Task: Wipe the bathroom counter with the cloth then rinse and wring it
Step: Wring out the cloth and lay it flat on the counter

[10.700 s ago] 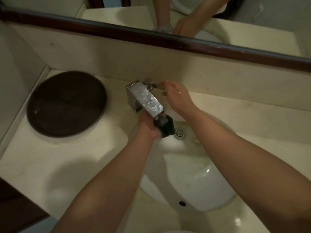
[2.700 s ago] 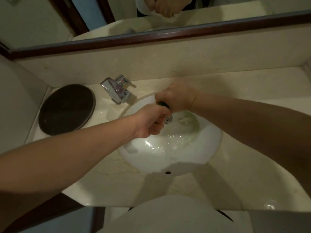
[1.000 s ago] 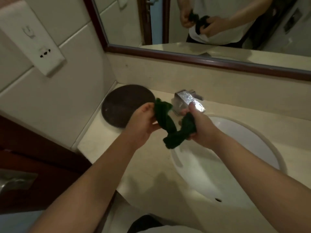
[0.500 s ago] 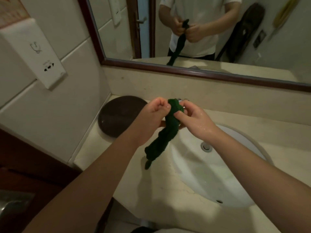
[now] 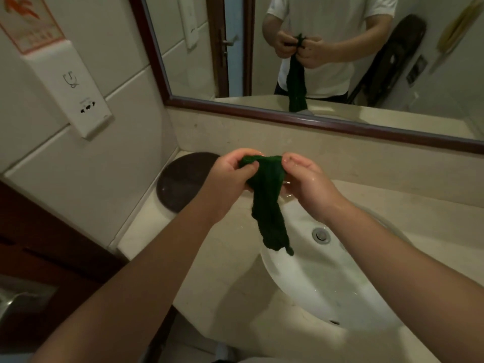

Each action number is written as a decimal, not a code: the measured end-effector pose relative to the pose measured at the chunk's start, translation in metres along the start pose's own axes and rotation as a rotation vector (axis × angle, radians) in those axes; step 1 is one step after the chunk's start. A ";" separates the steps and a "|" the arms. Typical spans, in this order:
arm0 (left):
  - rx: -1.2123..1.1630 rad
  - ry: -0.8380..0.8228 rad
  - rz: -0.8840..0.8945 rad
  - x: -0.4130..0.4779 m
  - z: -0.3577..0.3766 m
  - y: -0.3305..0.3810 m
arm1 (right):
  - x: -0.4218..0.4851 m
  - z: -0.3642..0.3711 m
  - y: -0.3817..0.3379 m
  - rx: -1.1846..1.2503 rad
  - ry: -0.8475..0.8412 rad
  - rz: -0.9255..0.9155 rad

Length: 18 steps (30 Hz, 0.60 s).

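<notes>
Both hands are raised above the worktop [image 5: 220, 279] and grip the top edge of a dark green cloth [image 5: 268, 203]. The left hand [image 5: 230, 179] pinches the cloth's upper left corner, thumb in front and fingers curled behind it. The right hand [image 5: 309, 179] nips the upper right corner between thumb and fingertips; its skin glistens with wet. The two hands sit close together, with only the bunched top of the cloth between them.

From that grip the cloth hangs down in a loose, crumpled length, and its lower end dangles over the rim of the white sink [image 5: 314, 284] at the basin's 10 o'clock edge. The drain [image 5: 320, 235] lies at about 4 o'clock from the cloth's tip. Drops of water shine in the basin.

A dark round lid [image 5: 180, 182] sits on the worktop at 9 o'clock from the left hand, against the wall. At 12 o'clock, the framed mirror [image 5: 314, 121] shows the person's reflection holding the same cloth at chest height. A white wall socket panel [image 5: 70, 87] hangs at 10 o'clock.
</notes>
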<state>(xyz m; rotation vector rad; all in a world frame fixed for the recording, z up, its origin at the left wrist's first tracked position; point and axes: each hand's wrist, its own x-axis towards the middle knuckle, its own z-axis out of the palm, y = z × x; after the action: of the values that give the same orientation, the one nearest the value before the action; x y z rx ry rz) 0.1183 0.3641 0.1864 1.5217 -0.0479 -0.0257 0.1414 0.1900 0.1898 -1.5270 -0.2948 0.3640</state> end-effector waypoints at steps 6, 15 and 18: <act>-0.230 0.177 -0.213 0.008 0.006 0.000 | 0.002 -0.001 -0.017 -0.193 0.119 -0.124; 0.169 0.243 -0.008 0.010 -0.014 -0.001 | 0.013 -0.006 -0.017 -0.188 0.310 -0.107; 0.298 0.304 0.000 0.016 -0.040 -0.006 | 0.022 -0.011 -0.013 -0.134 0.324 -0.057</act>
<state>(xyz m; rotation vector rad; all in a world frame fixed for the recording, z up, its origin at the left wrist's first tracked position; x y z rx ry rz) 0.1361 0.4030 0.1789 1.8081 0.1995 0.2215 0.1663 0.1891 0.2014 -1.6774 -0.1082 0.0491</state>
